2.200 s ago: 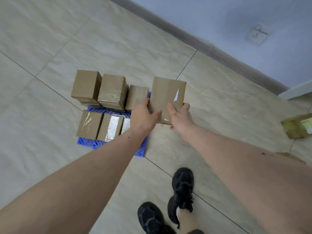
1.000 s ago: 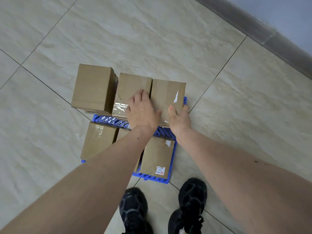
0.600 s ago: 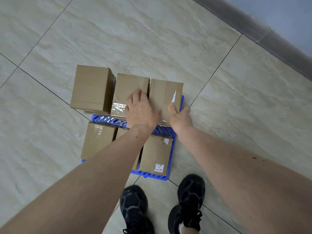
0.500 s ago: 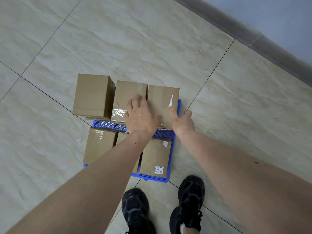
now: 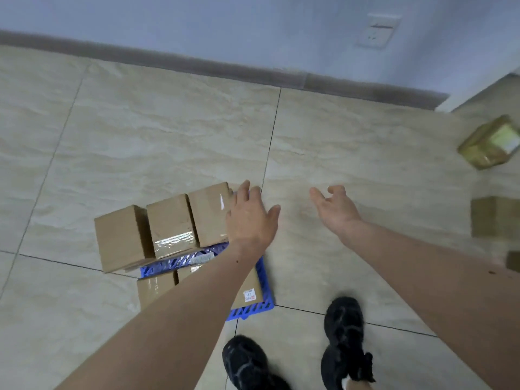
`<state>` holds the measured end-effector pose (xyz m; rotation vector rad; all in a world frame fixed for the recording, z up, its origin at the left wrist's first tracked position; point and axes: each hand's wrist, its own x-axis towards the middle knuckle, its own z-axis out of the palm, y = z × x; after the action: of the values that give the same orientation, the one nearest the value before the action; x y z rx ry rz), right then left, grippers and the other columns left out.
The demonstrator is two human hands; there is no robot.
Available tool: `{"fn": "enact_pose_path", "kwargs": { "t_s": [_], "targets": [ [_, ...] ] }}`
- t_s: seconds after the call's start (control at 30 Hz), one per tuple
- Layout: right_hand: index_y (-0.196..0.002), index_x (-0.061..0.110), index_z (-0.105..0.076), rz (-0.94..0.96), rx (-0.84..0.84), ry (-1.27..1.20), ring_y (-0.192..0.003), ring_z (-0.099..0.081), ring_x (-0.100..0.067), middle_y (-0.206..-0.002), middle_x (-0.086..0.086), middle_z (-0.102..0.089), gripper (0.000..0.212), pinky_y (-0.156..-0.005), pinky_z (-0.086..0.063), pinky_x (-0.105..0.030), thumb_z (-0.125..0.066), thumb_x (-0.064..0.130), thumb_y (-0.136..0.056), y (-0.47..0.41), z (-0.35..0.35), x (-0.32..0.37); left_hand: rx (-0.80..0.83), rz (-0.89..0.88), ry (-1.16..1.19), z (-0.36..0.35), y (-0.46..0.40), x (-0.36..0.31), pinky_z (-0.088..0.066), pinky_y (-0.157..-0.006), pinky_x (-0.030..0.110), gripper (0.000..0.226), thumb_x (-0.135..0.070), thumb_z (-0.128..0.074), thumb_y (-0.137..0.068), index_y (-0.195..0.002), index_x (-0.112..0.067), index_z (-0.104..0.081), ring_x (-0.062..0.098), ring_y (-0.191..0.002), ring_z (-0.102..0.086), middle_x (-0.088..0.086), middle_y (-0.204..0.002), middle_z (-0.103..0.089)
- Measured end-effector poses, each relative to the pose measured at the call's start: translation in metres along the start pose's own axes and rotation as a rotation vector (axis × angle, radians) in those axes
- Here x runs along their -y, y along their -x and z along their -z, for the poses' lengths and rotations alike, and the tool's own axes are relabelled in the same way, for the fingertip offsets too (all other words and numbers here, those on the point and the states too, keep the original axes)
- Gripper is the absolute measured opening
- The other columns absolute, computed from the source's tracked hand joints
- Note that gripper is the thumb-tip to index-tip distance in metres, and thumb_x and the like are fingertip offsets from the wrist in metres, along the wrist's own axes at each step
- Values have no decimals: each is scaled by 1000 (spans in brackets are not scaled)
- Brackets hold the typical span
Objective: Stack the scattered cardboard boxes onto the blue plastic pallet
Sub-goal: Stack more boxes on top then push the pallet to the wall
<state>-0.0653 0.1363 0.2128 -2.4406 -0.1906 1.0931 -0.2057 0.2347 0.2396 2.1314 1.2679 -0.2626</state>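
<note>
The blue plastic pallet point(image 5: 263, 280) lies on the tiled floor at lower centre with several cardboard boxes on it. The upper row has three boxes; the rightmost one point(image 5: 209, 213) stands beside a taped box point(image 5: 170, 228) and a larger box point(image 5: 122, 239). A lower box with a small label point(image 5: 249, 294) shows under my left forearm. My left hand point(image 5: 250, 218) hovers with fingers spread at the right edge of the rightmost box, holding nothing. My right hand point(image 5: 334, 208) is over bare floor, fingers relaxed, empty.
Loose cardboard boxes lie at the right: a tape-wrapped box point(image 5: 489, 142), a brown box point(image 5: 495, 216) and part of another point(image 5: 513, 261). The wall with a socket point(image 5: 378, 30) and a dark skirting runs along the top. My black shoes point(image 5: 344, 336) stand below.
Both hands have let go of the box set on the pallet's upper row and lifted away to the right. The view has swung right, bringing the loose boxes into sight.
</note>
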Motion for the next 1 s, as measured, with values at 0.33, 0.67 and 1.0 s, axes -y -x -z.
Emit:
{"fn": "enact_pose_path", "kwargs": {
  "t_s": [0.33,0.67,1.0],
  "targets": [
    [-137,11,-41,-156,-121,-128,-111,-58,-32,-120,-16,-60,61,-98,-45,-39,-49,53,-93,-50,181,-123,84,-119,-43,-76,-11,-181,-34,-108,41,55,-43,-50,-94,-139,-13,-42,23,-139,-25,-2,-156,-24],
    [-94,21,-49,-186,-208,-182,-89,-50,-20,-99,-8,-47,30,-73,-39,-28,-51,51,-92,-110,362,-222,150,-223,-59,-149,-25,-381,-37,-107,42,53,-43,-51,-94,-139,-14,-44,22,-139,-26,-3,-155,-25],
    [-141,12,-38,-323,-275,-293,-125,-49,-32,-141,-13,-49,66,-97,-39,-35,-44,56,-93,-203,457,-228,236,-363,-132,-184,-113,-502,-35,-108,41,54,-44,-49,-95,-139,-13,-44,23,-140,-26,-2,-156,-25]
  ]
}}
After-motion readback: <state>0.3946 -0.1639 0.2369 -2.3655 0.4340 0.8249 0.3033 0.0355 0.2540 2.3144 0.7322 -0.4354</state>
